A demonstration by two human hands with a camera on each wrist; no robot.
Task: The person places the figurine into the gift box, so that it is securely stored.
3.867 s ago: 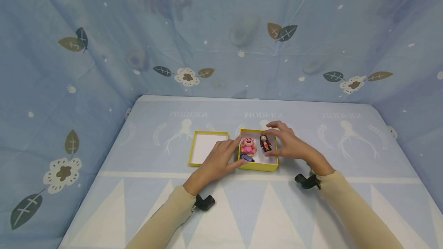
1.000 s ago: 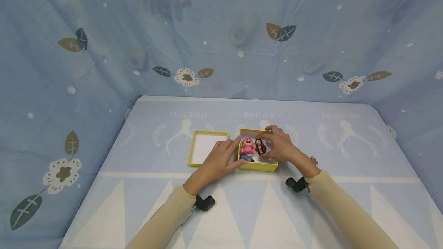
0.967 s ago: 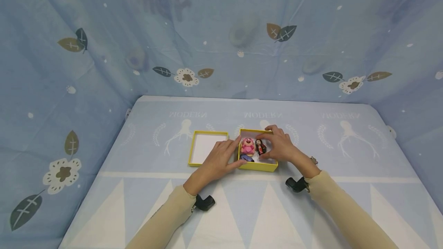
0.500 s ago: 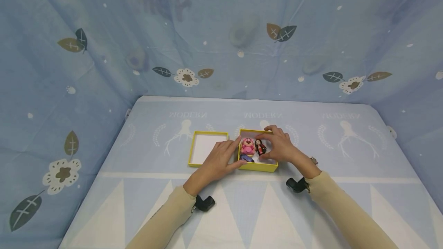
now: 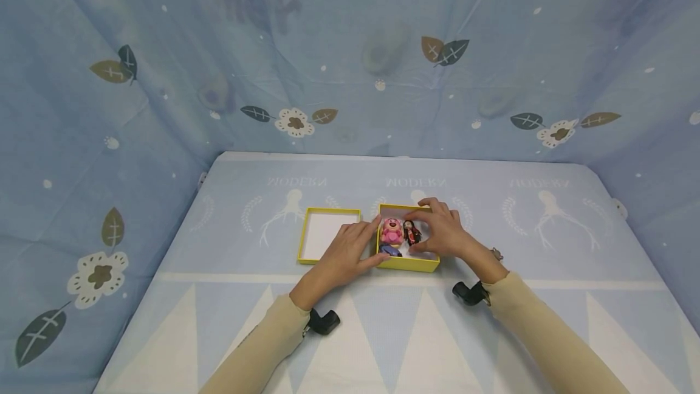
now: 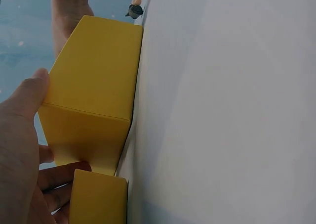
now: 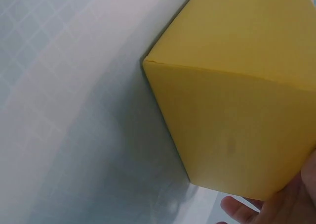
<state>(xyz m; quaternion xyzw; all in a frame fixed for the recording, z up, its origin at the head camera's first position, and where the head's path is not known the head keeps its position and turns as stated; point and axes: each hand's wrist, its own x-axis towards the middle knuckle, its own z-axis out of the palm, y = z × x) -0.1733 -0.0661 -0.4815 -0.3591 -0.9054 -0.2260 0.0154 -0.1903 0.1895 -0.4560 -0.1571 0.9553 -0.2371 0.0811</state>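
Observation:
A yellow box, uncovered, stands on the table with small toy figures inside. My left hand rests against its left front corner, thumb at the front rim and fingers touching the left wall. My right hand reaches over the right side and holds a dark-haired figurine in black and red between thumb and fingers. Just left of that lies a pink bear figure. A blue-purple figure sits at the box's front left, partly hidden by the front wall and my left thumb. Both wrist views show only the box's outer walls.
The shallow yellow-rimmed lid, white inside, lies left of the box, partly behind my left hand. A patterned cloth covers the table. Blue curtains stand behind and at both sides. A small figure shows beyond the box in the left wrist view.
Since the oldest frame, my right hand and the dark-haired figurine have moved left, close beside the pink bear. Over the last second almost nothing has moved. My left hand has stayed put.

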